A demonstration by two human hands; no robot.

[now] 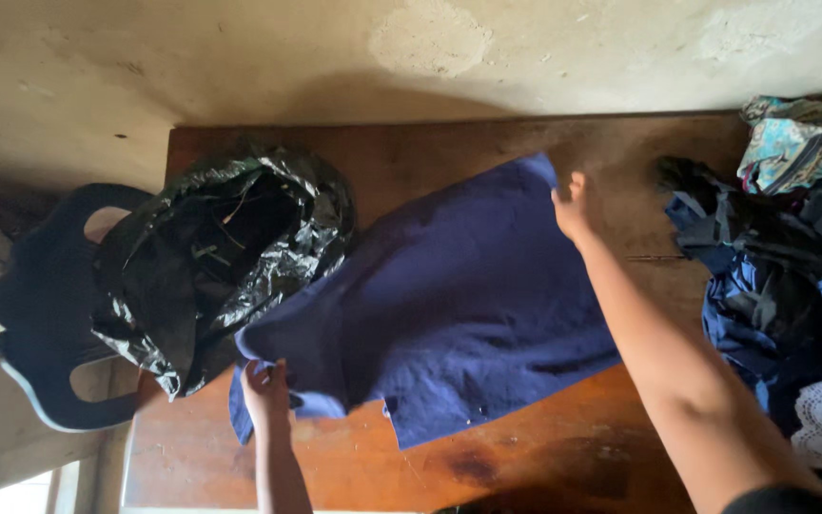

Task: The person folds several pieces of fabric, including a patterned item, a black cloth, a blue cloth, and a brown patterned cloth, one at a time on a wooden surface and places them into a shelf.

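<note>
The blue cloth (pixel 449 305) lies spread on the wooden surface (pixel 544 457) beside a black bag (pixel 221 257), soft, light and likely floppy, left hand (pixel 264 388) pinching its near corner, right hand (pixel 573 207) gripping the far edge, best held at corners

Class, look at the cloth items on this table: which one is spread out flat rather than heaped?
The dark blue cloth, held between the left hand and right hand; the others lie in a crumpled pile.

Dim indoor pic, daylight glare near left; glossy black plastic bag (pixel 225 257) glints, hands slightly blurred, soft shadows.
</note>
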